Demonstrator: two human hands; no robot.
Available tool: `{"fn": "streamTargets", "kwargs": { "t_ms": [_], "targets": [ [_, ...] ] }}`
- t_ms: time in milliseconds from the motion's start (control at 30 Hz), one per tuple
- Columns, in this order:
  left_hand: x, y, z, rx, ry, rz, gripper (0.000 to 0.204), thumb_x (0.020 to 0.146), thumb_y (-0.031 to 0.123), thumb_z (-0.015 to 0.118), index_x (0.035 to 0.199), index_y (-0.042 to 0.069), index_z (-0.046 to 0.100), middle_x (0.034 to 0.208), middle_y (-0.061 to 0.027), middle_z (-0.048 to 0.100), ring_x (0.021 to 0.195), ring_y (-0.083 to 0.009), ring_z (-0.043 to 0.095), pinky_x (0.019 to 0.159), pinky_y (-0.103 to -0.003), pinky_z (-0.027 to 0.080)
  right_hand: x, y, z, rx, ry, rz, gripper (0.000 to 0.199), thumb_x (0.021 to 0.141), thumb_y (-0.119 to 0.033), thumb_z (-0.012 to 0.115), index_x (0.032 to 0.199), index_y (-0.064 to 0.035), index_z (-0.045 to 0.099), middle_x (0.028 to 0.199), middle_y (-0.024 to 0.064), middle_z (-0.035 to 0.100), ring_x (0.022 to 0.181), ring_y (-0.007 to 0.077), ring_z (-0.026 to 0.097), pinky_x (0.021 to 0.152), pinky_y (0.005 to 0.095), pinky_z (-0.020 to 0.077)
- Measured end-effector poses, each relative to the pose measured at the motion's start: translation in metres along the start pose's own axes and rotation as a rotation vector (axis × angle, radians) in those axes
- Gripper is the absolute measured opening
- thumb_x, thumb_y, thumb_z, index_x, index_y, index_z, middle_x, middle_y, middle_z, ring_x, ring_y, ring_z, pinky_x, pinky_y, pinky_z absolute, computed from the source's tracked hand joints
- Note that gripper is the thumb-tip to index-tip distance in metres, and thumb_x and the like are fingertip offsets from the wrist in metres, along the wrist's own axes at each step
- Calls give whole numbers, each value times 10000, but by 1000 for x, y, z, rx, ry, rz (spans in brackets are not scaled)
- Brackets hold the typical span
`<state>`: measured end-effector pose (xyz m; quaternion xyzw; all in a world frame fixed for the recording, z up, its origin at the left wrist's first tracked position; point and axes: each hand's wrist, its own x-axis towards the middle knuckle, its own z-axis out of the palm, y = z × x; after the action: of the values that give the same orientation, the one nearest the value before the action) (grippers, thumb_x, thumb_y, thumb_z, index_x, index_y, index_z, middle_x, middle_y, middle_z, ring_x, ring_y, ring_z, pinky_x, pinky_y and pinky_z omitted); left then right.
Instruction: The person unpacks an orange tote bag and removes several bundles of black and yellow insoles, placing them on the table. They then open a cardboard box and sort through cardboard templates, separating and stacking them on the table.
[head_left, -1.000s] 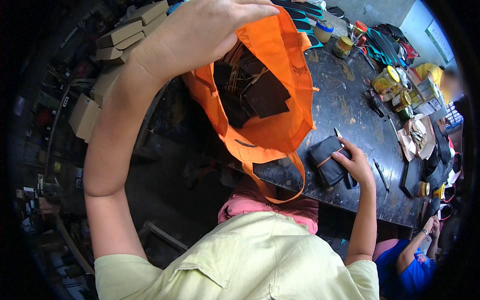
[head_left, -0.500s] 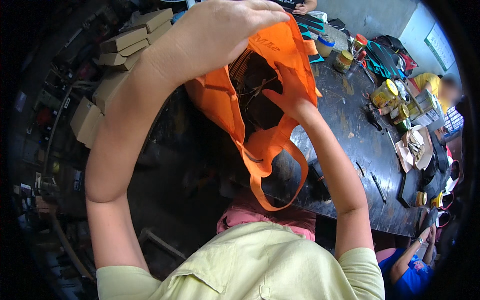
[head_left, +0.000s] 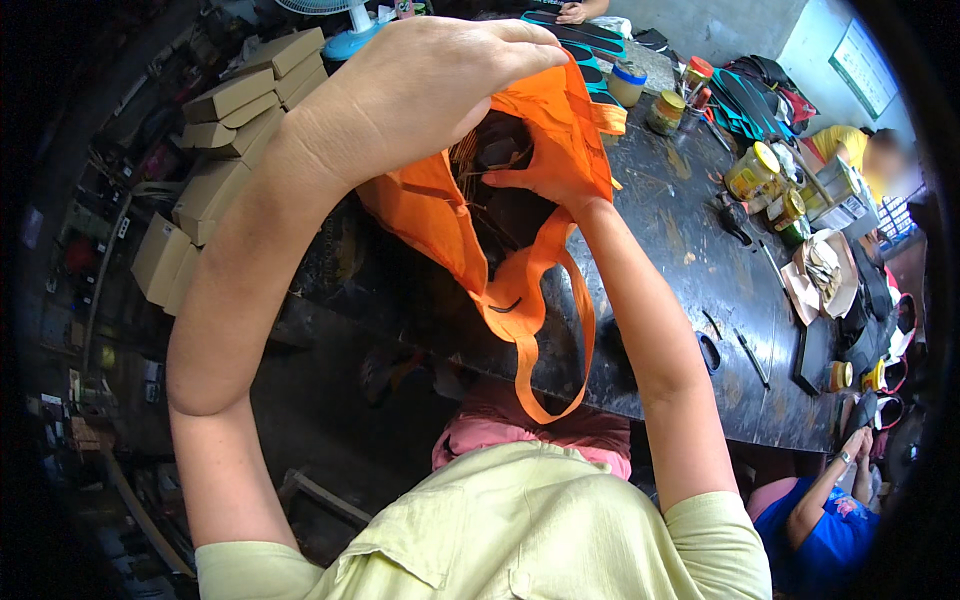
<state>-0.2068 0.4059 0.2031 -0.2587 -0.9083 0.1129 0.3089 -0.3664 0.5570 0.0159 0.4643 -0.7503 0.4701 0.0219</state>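
An orange fabric bag [head_left: 425,218] with a looped handle stands tilted on the dark table, its mouth toward me. My left hand [head_left: 440,85] reaches over the top, its fingers closed on the bag's far rim; the fingertips are partly hidden. Inside the mouth is my right hand [head_left: 562,165], thumb stretched out and apart from the fingers, against the inner wall. No held thing shows in it. Dark contents and thin brownish strands [head_left: 465,155] lie within the bag, too shadowed to name.
The black worn table [head_left: 660,260] bears jars [head_left: 752,170], scissors [head_left: 708,352], a pen-like tool [head_left: 752,358] and teal-edged black pieces [head_left: 745,112]. Cardboard boxes [head_left: 215,190] are stacked at left, near a fan [head_left: 350,40]. Other people sit at the far side and right.
The bag's upper part has shifted slightly left and down in view. My right hand has moved left with it, and its fingers are now less visible. My left hand keeps its hold.
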Motion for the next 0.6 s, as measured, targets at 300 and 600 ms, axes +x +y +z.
{"fn": "streamTargets", "kwargs": {
  "t_ms": [300,600],
  "targets": [
    [-6,2,-3,29,98,57,454,949,-17,670,1391,86,695,1393,-69,721,1084,-254,774,937,-322,635,-34,-21,-3,-144,-92,135,996,690,-461,987,1488,-22,584,1480,195,588,1416,357,534,1190,439,432],
    [-6,9,-4,-2,86,50,464,927,3,692,1383,92,699,1378,-55,726,1040,-246,780,889,-319,648,-87,-23,34,-205,107,49,1059,680,-425,1004,1520,4,522,1573,284,421,1451,462,463,1199,487,428]
  ]
}}
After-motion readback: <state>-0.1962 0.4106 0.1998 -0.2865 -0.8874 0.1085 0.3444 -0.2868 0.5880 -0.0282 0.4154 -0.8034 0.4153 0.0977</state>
